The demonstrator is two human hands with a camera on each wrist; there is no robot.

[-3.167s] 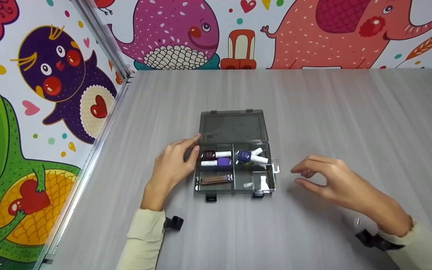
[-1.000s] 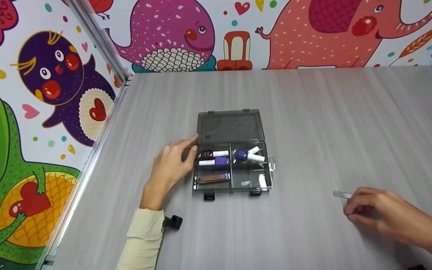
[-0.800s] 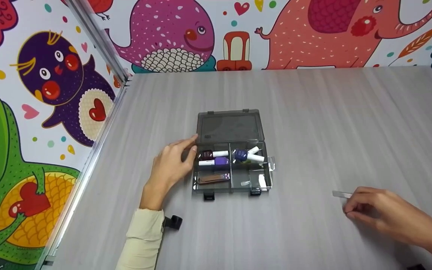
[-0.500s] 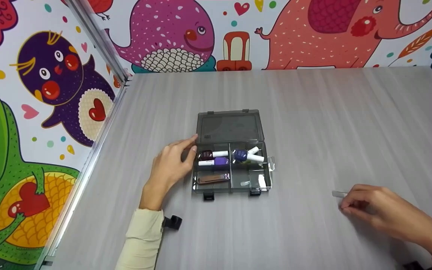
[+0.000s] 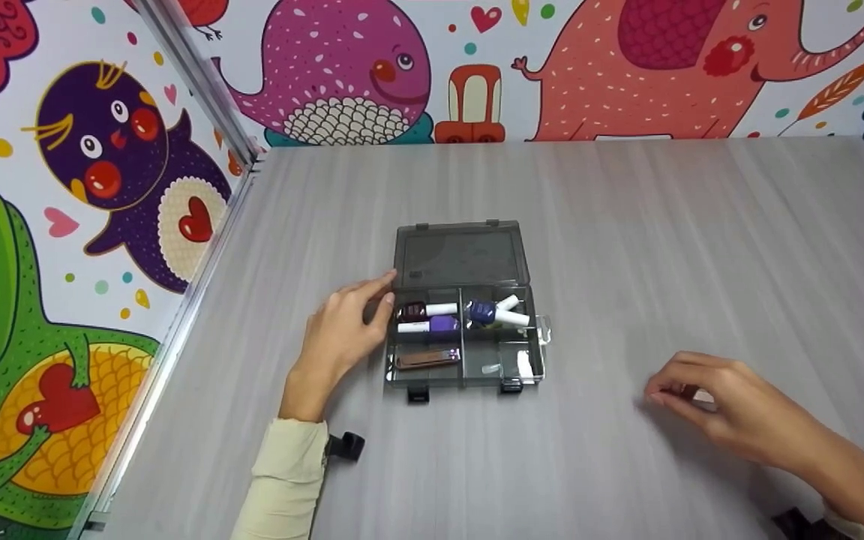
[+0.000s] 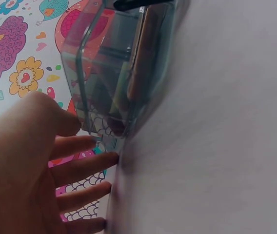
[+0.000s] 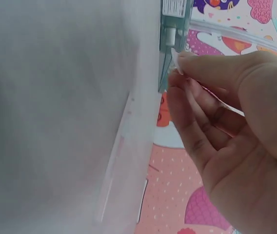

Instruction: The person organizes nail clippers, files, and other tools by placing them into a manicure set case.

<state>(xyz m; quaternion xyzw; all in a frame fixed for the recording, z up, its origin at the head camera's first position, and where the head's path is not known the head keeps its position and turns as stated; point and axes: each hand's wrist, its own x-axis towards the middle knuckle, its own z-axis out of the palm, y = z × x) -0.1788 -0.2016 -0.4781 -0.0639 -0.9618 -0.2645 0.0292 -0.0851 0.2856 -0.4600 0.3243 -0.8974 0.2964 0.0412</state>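
Observation:
A smoky-clear compartment box (image 5: 466,255) lies with its lid folded back. My left hand (image 5: 342,330) rests at its left side, fingers fairly straight, thumb and index tip at the wall. In the box's back left sit a dark red nail polish bottle (image 5: 412,312) and a purple one (image 5: 444,324). A dark blue bottle (image 5: 481,311) overlaps another white cap in the back right. Copper-coloured nail clippers (image 5: 427,358) fill the front left. Right of the box, my right hand (image 5: 717,405) pinches a thin pale strip (image 7: 176,59), mostly hidden by its fingers.
Two black latches (image 5: 418,394) stick out at the box's front, and a clear hang tab (image 5: 544,330) at its right. The grey table (image 5: 627,210) meets cartoon-printed walls at the back and left, with a metal rail (image 5: 177,330) along the left edge.
The right hand, first loosely open near the box, moved right and took up the pale strip. Over the last half second it moved left toward the box. The left hand stayed put.

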